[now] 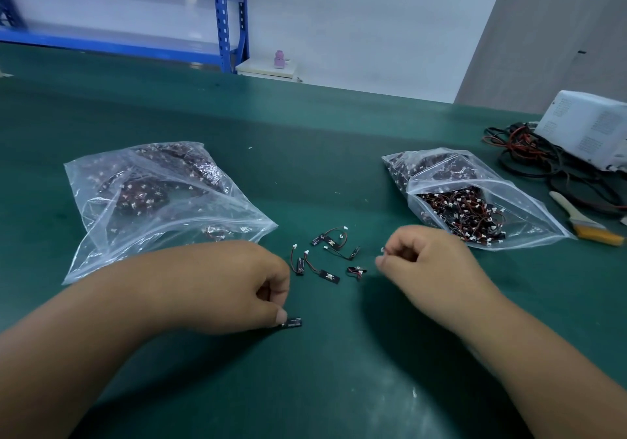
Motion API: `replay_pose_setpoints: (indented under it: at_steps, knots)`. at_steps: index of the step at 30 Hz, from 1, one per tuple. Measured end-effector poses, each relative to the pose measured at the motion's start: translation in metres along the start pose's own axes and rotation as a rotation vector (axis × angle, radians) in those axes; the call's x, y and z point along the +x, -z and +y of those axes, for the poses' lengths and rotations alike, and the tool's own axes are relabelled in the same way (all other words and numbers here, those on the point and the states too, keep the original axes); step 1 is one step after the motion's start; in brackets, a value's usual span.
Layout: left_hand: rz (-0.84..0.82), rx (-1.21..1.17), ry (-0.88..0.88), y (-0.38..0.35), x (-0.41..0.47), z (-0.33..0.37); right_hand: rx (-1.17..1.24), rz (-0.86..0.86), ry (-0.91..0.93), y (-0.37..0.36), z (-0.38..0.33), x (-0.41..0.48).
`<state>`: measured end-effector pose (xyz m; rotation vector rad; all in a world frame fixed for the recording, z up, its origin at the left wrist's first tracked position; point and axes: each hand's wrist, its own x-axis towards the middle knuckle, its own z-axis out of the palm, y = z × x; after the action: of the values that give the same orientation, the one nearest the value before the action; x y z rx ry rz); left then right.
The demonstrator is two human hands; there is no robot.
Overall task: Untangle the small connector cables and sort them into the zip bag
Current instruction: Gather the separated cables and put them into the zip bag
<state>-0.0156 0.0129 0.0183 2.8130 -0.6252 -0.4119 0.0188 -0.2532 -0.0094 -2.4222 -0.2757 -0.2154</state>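
Table [339,153]: a dark green mat covers it from the near edge to the far edge.
Shelf [230,14]: blue metal, standing behind the table at the back left.
Left bag [152,208]: clear zip bag lying flat and crumpled on the left. It is packed with dark red-and-black cables dotted with white plugs.
Right bag [475,201]: clear zip bag on the right with its mouth toward the person. A tangled heap of the same cables shows inside.
White box [590,130]: at the far right edge, tilted, with black and red cords [529,157] piled beside it.
Left hand [234,282]: knuckles up with fingers curled under, and the thumb and fingertips clamped on a black tab.
Right hand [427,259]: fingers bunched together, pinching a white plug at the tips.
Brush [583,221]: pale handle and yellow bristles, lying just right of the right bag.
Loose cables [325,259]: five or so on the mat between the hands. Each is a short thin red-black wire with a flat black strip at one end and a tiny white plug at the other (some curl, none overlap much).
Black tab [292,323]: flat on the mat under the left thumb, with faint pale print on it.
White plug [383,250]: only a speck shows past the right fingertips; its wire cannot be made out.
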Motion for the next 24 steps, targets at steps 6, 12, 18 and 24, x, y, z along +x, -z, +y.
replay_pose_setpoints:
  at_steps: [6, 12, 18, 24]
  knots:
    - [0.009, -0.001, -0.032, -0.003, -0.001, 0.003, 0.03, 0.043, -0.085, -0.003, 0.012, 0.006]
    - [0.026, 0.001, -0.053, -0.007, 0.004, 0.005, 0.046, -0.008, -0.045, -0.006, 0.008, 0.004]
    - [0.085, -0.023, -0.089, -0.008, 0.005, 0.002, 0.072, -0.127, 0.028, -0.003, 0.001, -0.001]
    - [0.154, -0.05, -0.121, -0.008, 0.008, 0.006, 0.117, -0.25, 0.187, -0.007, -0.006, -0.009]
